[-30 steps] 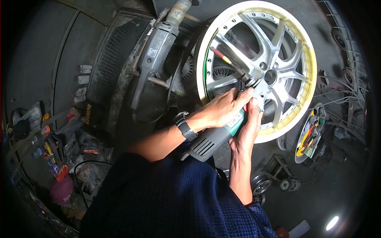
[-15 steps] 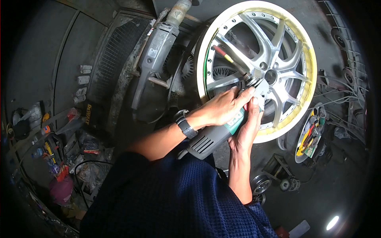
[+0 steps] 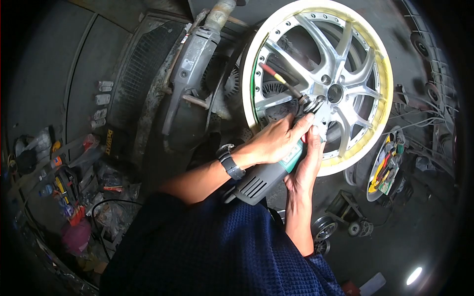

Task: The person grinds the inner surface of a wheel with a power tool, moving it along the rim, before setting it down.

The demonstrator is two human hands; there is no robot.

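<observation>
A green and grey angle grinder lies diagonally between my two hands, in front of a silver alloy wheel with a yellowish rim. My left hand, with a black watch at the wrist, is closed round the front of the tool from the left. From the right, my right hand wraps the tool's body, its thumb near the metal head. A rod with a red and yellow end sticks out up and left from the grinder's head, across the wheel's spokes. The fingers partly hide the tool's head.
A large grey power tool stands left of the wheel. On the right is a round tray with colourful items. Small metal wheels lie below it. Bags and tools clutter the lower left around a pink bag. Cables hang at the right.
The rod and the grinder's head have shifted slightly left, with the rod's coloured end a little lower. My hands keep their hold on the grinder. The view has moved slightly.
</observation>
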